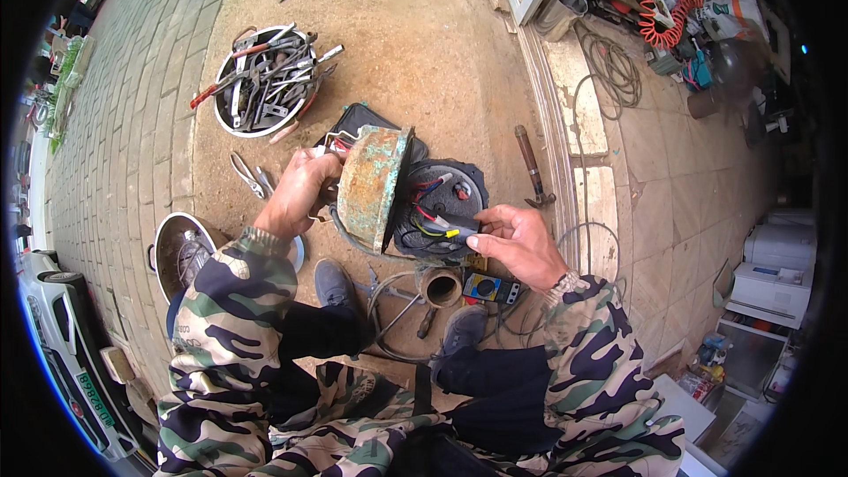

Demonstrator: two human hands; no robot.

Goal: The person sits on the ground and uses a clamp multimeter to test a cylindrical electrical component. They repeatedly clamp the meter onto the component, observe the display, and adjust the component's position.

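A rusty metal cover point(364, 178) with flaking green paint is tilted up on its side, with my left hand point(305, 190) closed on its far left edge by a wire handle. Beside it stands a round dark pump motor body point(440, 208), its top exposed. Red, blue and yellow-green wires point(435, 221) come out of that top. My right hand point(517, 243) pinches a thick dark cable point(464, 238) at the body's right rim, close to a yellow-tipped wire. Its remaining fingers are partly hidden. Below the body a pipe outlet point(439, 286) faces me.
A white basin point(265, 128) full of hand tools stands at the upper left. Pliers point(252, 178) lie below it, near a metal pot point(157, 247). A hammer point(533, 168) lies to the right. A multimeter point(488, 288) rests by my right shoe, among loose cables point(382, 336).
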